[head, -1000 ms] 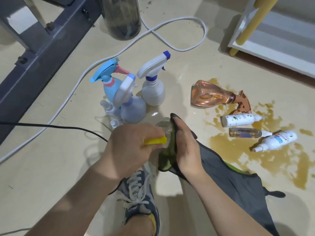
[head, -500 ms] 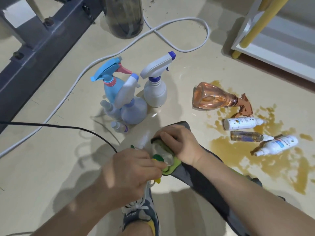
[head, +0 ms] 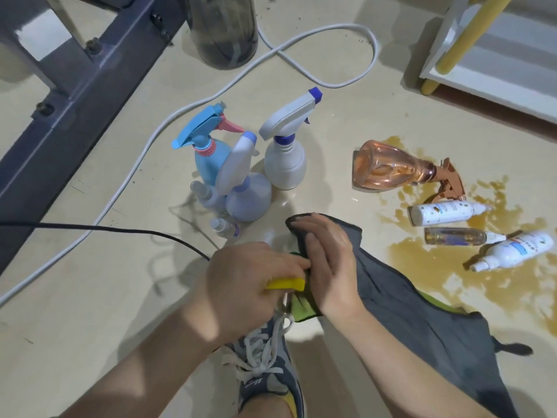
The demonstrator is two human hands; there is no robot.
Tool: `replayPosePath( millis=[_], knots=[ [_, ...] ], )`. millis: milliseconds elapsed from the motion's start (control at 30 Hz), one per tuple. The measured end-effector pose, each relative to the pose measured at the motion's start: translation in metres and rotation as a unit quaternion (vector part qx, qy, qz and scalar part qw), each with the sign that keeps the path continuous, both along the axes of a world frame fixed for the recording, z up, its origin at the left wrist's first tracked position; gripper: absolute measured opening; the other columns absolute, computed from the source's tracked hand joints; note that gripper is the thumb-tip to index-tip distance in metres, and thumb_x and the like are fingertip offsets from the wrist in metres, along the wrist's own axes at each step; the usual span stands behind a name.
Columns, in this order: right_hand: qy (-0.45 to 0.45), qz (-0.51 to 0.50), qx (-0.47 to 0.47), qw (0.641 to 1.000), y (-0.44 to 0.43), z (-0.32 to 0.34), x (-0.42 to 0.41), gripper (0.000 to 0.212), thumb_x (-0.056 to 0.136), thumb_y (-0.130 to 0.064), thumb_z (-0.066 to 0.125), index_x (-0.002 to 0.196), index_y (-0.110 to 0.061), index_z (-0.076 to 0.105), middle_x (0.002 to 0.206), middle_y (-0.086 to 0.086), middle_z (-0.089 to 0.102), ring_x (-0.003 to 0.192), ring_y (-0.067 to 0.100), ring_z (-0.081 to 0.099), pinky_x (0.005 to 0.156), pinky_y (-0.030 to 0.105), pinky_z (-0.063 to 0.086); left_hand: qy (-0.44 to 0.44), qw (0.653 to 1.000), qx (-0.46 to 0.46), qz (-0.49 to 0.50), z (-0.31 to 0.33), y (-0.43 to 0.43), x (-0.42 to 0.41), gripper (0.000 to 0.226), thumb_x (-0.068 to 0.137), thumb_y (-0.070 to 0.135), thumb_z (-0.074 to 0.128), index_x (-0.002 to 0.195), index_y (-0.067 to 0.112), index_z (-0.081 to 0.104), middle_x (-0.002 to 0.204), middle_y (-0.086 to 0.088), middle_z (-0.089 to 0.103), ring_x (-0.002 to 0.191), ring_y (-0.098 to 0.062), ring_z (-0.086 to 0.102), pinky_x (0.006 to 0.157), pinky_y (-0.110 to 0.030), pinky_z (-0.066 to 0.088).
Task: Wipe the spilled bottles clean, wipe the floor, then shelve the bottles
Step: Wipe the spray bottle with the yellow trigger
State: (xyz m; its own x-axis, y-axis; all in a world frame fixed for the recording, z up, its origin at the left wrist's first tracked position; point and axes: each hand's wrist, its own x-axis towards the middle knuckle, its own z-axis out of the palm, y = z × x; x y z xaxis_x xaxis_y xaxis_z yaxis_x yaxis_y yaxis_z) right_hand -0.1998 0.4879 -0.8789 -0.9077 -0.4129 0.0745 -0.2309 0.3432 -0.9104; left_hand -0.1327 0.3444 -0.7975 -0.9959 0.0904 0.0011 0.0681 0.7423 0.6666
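Gripping a yellow-triggered spray bottle (head: 284,284) by its head, the left hand (head: 250,285) is holding it low over the floor (head: 90,297), just above a laced shoe (head: 265,375). The fingers are curling round the trigger part. Hands and fabric are hiding the bottle's body.

The right hand (head: 328,260) is cupping a grey cloth (head: 407,312) round that body, with its fingers bending over the fabric. The rest of the cloth is trailing to the right across the forearm and showing a green underside.

Bottles standing upright, left of centre:
- A blue spray bottle (head: 205,155) is touching a pale lavender spray bottle (head: 247,197).
- A white spray bottle (head: 286,158) with a blue nozzle is standing just beside them.
- Two small clear bottles (head: 224,227) are standing against the group's near side.

Bottles lying on their sides, on the right:
- A copper-tinted bottle (head: 388,170), a white bottle (head: 443,212), a small amber bottle (head: 455,236) and a blue-labelled white bottle (head: 518,251) are lying in or at the edge of a brown spill (head: 422,257).

A white shelf (head: 497,86) with a yellow leg is standing at the upper right, well apart from the hands. A white cable (head: 301,52) is looping across the floor, and a black cable (head: 90,229) is running in from the left. A dark metal frame (head: 75,86) and a smoky container (head: 224,31) are occupying the upper left.
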Motion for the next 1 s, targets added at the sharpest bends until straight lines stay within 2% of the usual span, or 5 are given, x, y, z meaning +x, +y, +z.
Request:
replayPosePath(
  millis=[367,533,667,867,1000],
  knots=[
    [-0.355,-0.069,-0.028,0.932,0.005,-0.015,-0.066,0.041,0.097,-0.024,0.041,0.096,0.004,0.071,0.086,0.004,0.072,0.078,0.006,0.063,0.082,0.025,0.047,-0.002,0.996,0.029,0.081,0.010,0.004,-0.021,0.039,0.081,0.033,0.063,0.120,0.038,0.056,0.103,0.016,0.073,0.091,-0.009,0.069,0.077,-0.034,0.055],
    [-0.106,-0.080,-0.055,0.990,-0.017,0.011,-0.008,0.028,0.096,-0.020,0.045,0.104,-0.012,0.071,0.116,-0.008,0.063,0.119,0.019,0.055,0.101,0.034,0.042,-0.068,0.973,0.104,0.194,0.015,0.010,-0.022,0.030,0.082,0.037,0.065,0.112,0.037,0.066,0.105,0.028,0.067,0.093,0.006,0.065,0.086,-0.021,0.051],
    [-0.164,-0.137,-0.104,0.971,-0.018,0.038,0.018,0.024,0.099,-0.018,0.049,0.110,-0.018,0.071,0.123,-0.016,0.062,0.133,0.000,0.043,0.108,0.023,0.034,-0.107,0.944,0.175,0.257,0.022,0.019,-0.022,0.029,0.083,0.013,0.071,0.092,0.041,0.071,0.088,0.025,0.071,0.085,0.005,0.065,0.072,-0.006,0.047],
    [-0.435,-0.254,-0.377,0.778,-0.003,0.087,0.002,0.018,0.094,-0.014,0.059,0.089,-0.004,0.073,0.091,0.020,0.067,0.088,0.035,0.060,0.085,0.050,0.046,-0.173,0.901,0.315,0.243,0.029,0.023,-0.032,0.051,0.077,-0.005,0.067,0.110,0.033,0.062,0.103,0.017,0.072,0.097,0.001,0.067,0.082,-0.019,0.052],
    [-0.216,-0.177,-0.260,0.924,-0.007,0.120,-0.003,0.019,0.094,-0.016,0.061,0.104,-0.019,0.077,0.110,-0.002,0.073,0.093,0.024,0.065,0.086,0.045,0.054,-0.203,0.890,0.360,0.195,0.030,0.027,-0.044,0.047,0.070,0.012,0.067,0.115,0.027,0.066,0.106,0.004,0.073,0.103,-0.013,0.067,0.082,-0.033,0.056]
  ],
)
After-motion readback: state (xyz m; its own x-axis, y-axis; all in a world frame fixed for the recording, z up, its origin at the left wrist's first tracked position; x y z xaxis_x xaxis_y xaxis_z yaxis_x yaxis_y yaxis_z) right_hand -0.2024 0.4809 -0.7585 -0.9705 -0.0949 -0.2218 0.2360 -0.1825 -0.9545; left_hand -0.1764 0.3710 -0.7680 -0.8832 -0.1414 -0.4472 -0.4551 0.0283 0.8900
